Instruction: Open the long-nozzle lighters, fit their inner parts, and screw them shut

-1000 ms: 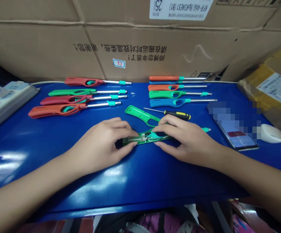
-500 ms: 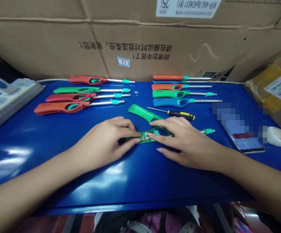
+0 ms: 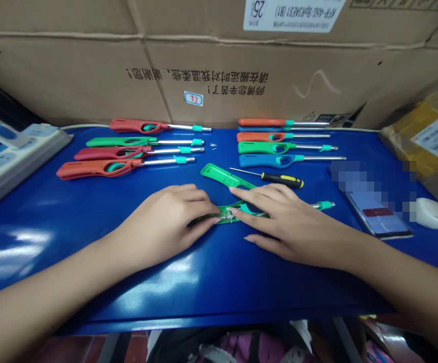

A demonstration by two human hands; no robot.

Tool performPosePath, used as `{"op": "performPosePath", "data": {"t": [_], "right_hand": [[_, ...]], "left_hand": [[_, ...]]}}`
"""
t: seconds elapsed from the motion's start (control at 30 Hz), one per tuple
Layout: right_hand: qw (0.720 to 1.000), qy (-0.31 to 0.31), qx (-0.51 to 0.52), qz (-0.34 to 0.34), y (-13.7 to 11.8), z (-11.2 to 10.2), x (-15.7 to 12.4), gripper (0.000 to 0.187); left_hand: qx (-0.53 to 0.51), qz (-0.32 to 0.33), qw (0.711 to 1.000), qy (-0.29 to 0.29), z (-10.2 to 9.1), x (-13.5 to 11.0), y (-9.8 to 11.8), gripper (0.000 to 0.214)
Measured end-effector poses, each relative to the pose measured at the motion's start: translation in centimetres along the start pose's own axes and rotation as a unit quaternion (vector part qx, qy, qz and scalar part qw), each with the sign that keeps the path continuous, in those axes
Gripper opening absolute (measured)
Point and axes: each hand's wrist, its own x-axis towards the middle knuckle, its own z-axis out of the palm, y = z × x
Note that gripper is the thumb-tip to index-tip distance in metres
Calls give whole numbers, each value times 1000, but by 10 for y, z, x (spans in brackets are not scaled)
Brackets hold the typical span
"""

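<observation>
While a cardboard carton [image 3: 241, 65] backs the blue workbench [image 3: 219, 287], utility lighters [image 3: 98, 169] lie in rows at upper left and upper right (a yellow-handled screwdriver [image 3: 281, 180] sits just right of centre). At lower centre, an opened green lighter [image 3: 224, 217] lies between both hands, its loose green shell [image 3: 224, 176] just above. The left hand [image 3: 164, 222] pinches it narrowly; the right hand [image 3: 283, 222] has since flattened, fingers spread across the handle.

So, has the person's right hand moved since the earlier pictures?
Yes: the right hand has slid left along the green utility lighter, toward the left hand, judged against the screwdriver lying beyond it.
</observation>
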Motion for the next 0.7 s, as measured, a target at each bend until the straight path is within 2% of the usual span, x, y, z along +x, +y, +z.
{"op": "performPosePath", "data": {"t": [0.13,0.33,0.53,0.7], "right_hand": [[1000,6,-9,-2,0,0,-1,44],[998,65,-1,21,4,-1,-2,38],[1000,1,7,2,3,-1,-3,44],[994,76,26,68,8,-8,-3,38]], "left_hand": [[7,2,1000,-2,-2,0,0,22],[17,6,1000,13,-4,-1,2,20],[42,8,999,-12,-5,-1,0,20],[43,16,999,-8,-7,0,-1,21]]}}
